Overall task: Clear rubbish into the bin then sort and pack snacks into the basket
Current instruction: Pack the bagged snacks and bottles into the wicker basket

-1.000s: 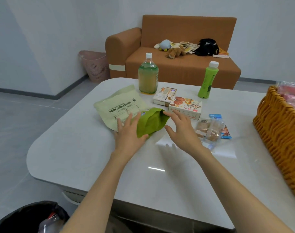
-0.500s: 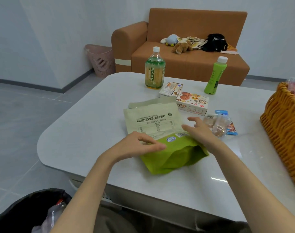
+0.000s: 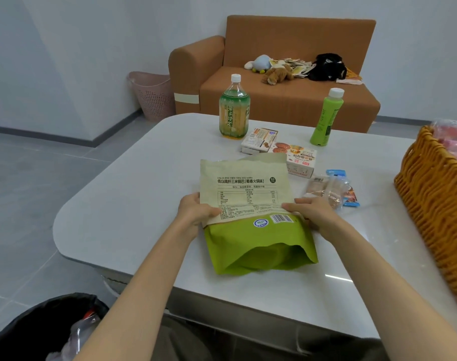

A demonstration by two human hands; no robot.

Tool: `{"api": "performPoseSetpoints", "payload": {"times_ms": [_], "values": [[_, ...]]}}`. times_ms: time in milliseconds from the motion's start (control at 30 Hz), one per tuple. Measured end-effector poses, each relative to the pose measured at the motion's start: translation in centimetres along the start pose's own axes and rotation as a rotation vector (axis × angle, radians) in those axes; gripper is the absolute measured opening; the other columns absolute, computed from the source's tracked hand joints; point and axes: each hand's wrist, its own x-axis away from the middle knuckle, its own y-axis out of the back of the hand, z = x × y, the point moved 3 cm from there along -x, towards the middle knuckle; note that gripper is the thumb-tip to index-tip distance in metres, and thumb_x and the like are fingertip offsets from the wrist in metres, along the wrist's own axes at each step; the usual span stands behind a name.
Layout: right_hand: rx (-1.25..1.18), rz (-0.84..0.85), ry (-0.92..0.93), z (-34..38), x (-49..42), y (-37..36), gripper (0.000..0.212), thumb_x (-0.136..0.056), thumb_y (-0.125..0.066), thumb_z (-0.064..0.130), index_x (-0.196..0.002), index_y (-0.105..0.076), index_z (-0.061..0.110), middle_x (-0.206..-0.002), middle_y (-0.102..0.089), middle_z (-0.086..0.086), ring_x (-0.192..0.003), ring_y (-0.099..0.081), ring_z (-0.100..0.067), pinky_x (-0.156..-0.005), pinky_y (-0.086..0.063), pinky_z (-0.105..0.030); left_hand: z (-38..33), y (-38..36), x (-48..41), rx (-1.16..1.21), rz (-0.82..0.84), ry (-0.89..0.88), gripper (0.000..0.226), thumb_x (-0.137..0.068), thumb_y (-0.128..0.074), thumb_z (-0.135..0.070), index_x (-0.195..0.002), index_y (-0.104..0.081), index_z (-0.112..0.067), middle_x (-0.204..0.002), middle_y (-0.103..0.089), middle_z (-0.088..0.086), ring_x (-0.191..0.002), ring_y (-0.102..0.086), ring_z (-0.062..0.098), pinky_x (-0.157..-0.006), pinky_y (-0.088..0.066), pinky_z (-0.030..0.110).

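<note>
A large snack bag [image 3: 250, 204], beige above and green below, lies on the white table [image 3: 133, 204] in front of me. My left hand [image 3: 196, 212] grips its left edge and my right hand [image 3: 310, 212] grips its right edge, thumbs on top. Behind it lie two biscuit boxes [image 3: 300, 157] and several small wrapped snacks [image 3: 331, 191]. The woven basket [image 3: 436, 204] stands at the right with pink packets inside. The black-lined bin [image 3: 39, 332] sits on the floor at the lower left with rubbish in it.
A large tea bottle [image 3: 233, 110] and a slim green bottle [image 3: 326, 118] stand at the table's far side. Beyond are an orange sofa [image 3: 287, 95] with toys and a pink laundry basket [image 3: 154, 95] by the wall.
The snack bag has been pulled toward me and turned upright-facing; both hands moved from its green end to gripping its two sides.
</note>
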Motion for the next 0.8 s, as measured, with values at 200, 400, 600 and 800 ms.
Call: {"api": "performPoseSetpoints", "payload": {"times_ms": [200, 400, 600, 800], "values": [[-0.116, -0.100, 0.245, 1.4, 1.8, 2.0, 0.032, -0.084, -0.070, 0.005, -0.114, -0.062, 0.013, -0.115, -0.066, -0.009, -0.102, -0.064, -0.024, -0.089, -0.053, -0.043, -1.9, -0.7, 2.2, 0.035, 0.148, -0.219, 0.030, -0.093, -0.052, 0.007, -0.113, -0.057, -0.014, -0.106, -0.067, 0.004, -0.092, -0.066, 0.020, -0.071, -0.057, 0.030], [-0.211, -0.031, 0.493, 2.3, 5.4, 4.5, 0.050, -0.084, -0.053, -0.013, -0.057, -0.074, 0.023, -0.119, -0.063, -0.004, -0.106, -0.062, -0.027, -0.084, -0.054, -0.041, -3.1, -0.8, 4.9, 0.098, 0.337, -0.355, 0.026, -0.091, -0.046, 0.012, -0.085, -0.059, -0.010, -0.117, -0.063, 0.009, -0.103, -0.062, 0.026, -0.062, -0.054, 0.024], [-0.002, -0.134, 0.669, 1.6, 6.8, 5.7, 0.062, -0.082, -0.052, -0.021, -0.051, -0.073, 0.029, -0.108, -0.066, 0.012, -0.099, -0.062, -0.003, -0.079, -0.056, -0.023, -3.7, -0.8, 5.9, 0.135, 0.378, -0.106, 0.028, -0.101, -0.039, -0.036, -0.117, -0.059, -0.025, -0.103, -0.066, 0.006, -0.089, -0.063, 0.019, -0.069, -0.051, 0.033], [0.157, -0.318, 0.791, 1.1, 7.0, 6.0, 0.059, -0.081, -0.046, -0.023, -0.059, -0.072, 0.025, -0.108, -0.064, 0.002, -0.104, -0.056, -0.008, -0.079, -0.046, -0.009, -3.4, -1.4, 6.0, -0.171, 0.441, -0.181, 0.087, -0.072, -0.082, -0.034, -0.144, -0.034, -0.030, -0.121, -0.061, -0.010, -0.104, -0.065, 0.011, -0.082, -0.056, 0.032]]}}
